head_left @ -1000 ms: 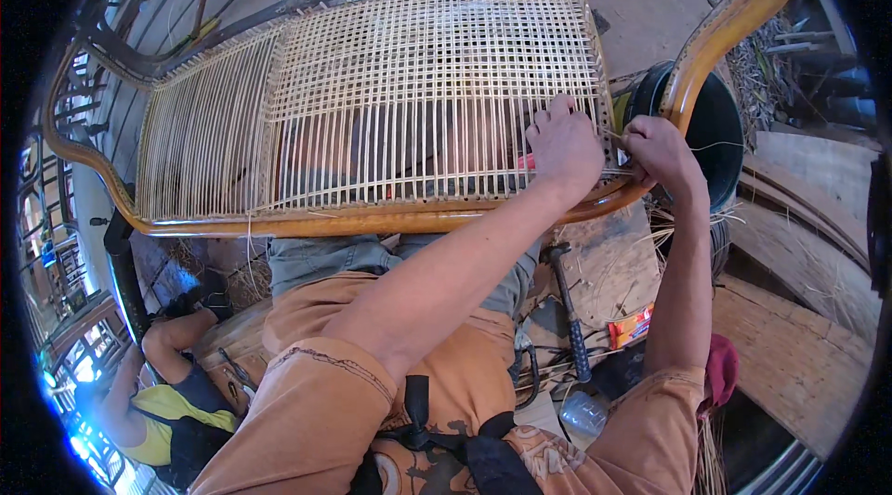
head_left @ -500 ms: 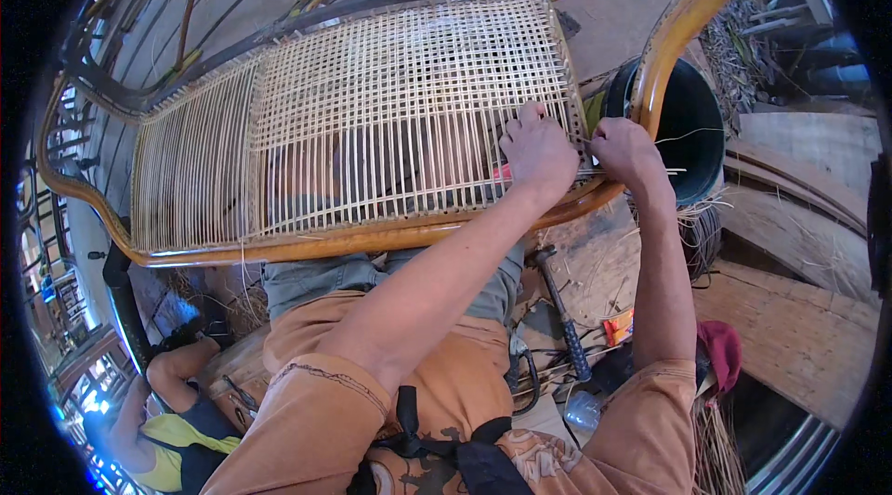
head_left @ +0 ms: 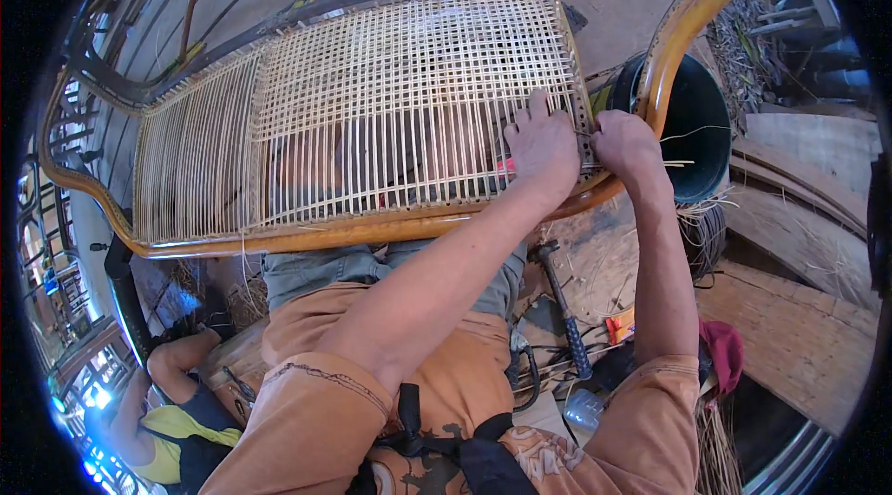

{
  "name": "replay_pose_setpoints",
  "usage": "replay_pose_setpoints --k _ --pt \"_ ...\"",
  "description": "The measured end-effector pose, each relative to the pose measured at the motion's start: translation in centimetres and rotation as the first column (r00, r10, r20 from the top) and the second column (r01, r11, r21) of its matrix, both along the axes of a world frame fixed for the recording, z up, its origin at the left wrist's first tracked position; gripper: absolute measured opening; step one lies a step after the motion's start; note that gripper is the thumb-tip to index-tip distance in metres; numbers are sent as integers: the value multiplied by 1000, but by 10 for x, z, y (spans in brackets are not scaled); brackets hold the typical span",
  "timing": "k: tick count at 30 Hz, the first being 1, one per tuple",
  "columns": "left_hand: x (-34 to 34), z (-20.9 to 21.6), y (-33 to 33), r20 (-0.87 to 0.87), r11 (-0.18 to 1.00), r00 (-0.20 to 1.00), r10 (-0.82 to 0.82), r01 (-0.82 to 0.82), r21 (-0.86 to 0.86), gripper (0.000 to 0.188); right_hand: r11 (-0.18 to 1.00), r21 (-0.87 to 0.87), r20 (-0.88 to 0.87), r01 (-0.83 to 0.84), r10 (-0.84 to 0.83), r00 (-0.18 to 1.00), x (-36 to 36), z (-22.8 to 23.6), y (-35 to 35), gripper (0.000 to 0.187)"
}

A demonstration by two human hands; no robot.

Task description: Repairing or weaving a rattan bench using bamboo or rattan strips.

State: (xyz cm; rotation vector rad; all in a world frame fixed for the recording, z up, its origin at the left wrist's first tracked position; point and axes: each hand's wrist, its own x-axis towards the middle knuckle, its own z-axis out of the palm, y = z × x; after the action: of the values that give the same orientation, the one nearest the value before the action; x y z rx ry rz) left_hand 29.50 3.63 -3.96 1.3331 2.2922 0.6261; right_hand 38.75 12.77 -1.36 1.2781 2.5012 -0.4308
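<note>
Vs. 0.5 s ago: right hand [head_left: 628, 146] has closed in toward left hand [head_left: 542, 149] at cane panel [head_left: 372, 105] right edge; strand looks drawn tighter. Left hand lies flat, fingers spread on weave, gripping nothing. Right hand pinches thin cane strand [head_left: 676, 162]. Panel pale, upper part woven, lower part open verticals, set in orange frame [head_left: 325, 237]

pale tan cane webbing [head_left: 390, 96], glossy amber frame [head_left: 692, 12], black bucket [head_left: 701, 123].

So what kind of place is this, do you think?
Probably a furniture workshop where cane seats get woven. The left hand and right hand work at a half-woven cane panel in a curved wooden frame, with a hammer on the plank floor.
</note>
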Motion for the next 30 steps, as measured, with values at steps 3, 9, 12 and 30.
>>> replay_pose_setpoints --k 3,9,12,30 --pt "-9 4 -2 99 999 994 -39 41 -20 18 1000 -15 9 -15 15 1000 0 0 2 23" --pt "-28 -17 -1 100 983 995 -8 -10 182 18 1000 -20 -116 6 -8 993 0 -3 -2 21" --pt "-41 -9 -24 -129 932 979 -156 190 309 24 999 -45 -134 30 -36 990 4 4 0 21" --pt "-25 1 -25 -77 965 967 -244 250 77 39 993 -110 -164 32 -50 985 8 2 1 24"
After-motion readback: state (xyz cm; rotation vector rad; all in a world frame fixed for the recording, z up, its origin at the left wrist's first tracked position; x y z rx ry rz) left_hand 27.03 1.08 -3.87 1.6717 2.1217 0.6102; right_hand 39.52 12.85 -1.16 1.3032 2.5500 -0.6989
